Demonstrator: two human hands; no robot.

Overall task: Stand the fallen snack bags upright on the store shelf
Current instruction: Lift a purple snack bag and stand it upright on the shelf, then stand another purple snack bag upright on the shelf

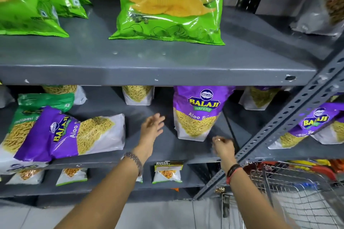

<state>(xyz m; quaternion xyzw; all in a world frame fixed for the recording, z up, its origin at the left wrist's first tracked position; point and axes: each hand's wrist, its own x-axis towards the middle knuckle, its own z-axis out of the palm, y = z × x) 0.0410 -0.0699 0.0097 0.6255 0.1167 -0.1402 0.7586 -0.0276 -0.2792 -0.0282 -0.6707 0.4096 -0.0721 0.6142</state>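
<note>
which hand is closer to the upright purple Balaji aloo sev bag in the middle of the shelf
Right. The right hand sits just below the upright purple Balaji aloo sev bag's bottom right corner, nearly touching; the left hand hovers open to its left, across a clear gap.

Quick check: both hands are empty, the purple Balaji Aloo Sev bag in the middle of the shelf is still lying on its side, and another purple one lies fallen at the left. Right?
Not quite. In the head view the purple Balaji Aloo Sev bag in the middle stands upright. The rest holds: the left hand and right hand are empty, and the purple bag at the left lies fallen on the grey metal shelf.
</note>
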